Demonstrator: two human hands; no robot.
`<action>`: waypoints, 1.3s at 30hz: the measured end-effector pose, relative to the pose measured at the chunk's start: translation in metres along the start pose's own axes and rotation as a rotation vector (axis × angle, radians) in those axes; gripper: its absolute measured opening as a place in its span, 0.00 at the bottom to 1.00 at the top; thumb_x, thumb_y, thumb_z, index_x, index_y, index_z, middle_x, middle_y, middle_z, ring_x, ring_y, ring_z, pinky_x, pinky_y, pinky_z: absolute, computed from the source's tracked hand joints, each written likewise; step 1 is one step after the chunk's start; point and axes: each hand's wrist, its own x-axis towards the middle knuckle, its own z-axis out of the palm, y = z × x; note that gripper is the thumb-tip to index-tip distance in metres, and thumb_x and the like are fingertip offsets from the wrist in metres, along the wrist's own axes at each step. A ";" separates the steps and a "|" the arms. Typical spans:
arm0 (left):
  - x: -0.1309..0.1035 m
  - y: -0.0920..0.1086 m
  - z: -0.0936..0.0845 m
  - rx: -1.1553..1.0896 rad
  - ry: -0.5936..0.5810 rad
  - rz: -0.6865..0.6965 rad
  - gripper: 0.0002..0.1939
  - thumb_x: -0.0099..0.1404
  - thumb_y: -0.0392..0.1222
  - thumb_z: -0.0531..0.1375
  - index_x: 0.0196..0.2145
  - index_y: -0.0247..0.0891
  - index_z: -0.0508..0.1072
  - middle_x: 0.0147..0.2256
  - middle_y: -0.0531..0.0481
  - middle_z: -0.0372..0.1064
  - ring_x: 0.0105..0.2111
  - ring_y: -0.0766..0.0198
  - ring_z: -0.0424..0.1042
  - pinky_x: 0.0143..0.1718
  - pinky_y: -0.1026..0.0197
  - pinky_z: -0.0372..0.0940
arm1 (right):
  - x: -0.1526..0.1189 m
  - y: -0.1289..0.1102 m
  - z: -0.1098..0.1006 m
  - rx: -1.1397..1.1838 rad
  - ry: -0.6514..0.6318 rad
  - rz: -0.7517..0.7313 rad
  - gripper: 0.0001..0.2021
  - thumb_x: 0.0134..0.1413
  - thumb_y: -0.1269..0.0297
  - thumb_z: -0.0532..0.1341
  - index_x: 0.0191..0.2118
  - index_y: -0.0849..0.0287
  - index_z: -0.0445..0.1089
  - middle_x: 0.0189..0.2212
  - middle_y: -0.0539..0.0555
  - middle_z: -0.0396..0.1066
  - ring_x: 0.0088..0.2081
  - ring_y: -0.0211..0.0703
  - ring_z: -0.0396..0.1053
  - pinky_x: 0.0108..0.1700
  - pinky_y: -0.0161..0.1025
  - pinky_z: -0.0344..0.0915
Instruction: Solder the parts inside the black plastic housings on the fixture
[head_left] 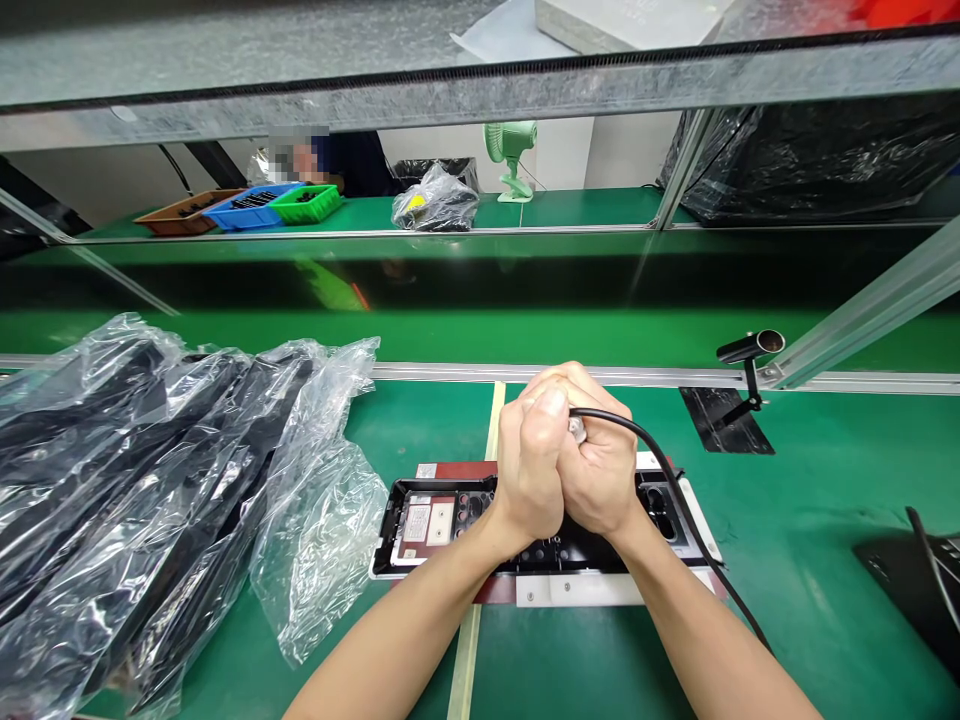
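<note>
My left hand (531,465) and my right hand (600,465) are pressed together, fingers wrapped round a tool whose metallic end (577,428) peeks out at the top. A black cable (675,490) runs from that end over my right hand and down to the right. Below the hands lies a long black housing (394,525) with a light rim, set in a dark red fixture (499,590) with white strips. The hands cover the middle of the housing, and the tool's lower end is hidden.
Clear plastic bags with long black parts (210,440) cover the left. A black holder (750,375) stands at right, near a metal post. Behind the green belt (450,335) are blue (251,212) and green bins (311,206), a fan (511,155) and a person (352,165).
</note>
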 end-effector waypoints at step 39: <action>0.001 0.005 0.001 0.009 0.035 0.091 0.22 0.75 0.53 0.47 0.25 0.41 0.59 0.26 0.50 0.58 0.29 0.60 0.59 0.33 0.54 0.60 | -0.001 0.002 0.001 0.043 0.007 -0.004 0.08 0.61 0.69 0.58 0.30 0.56 0.70 0.33 0.52 0.68 0.34 0.41 0.67 0.37 0.41 0.64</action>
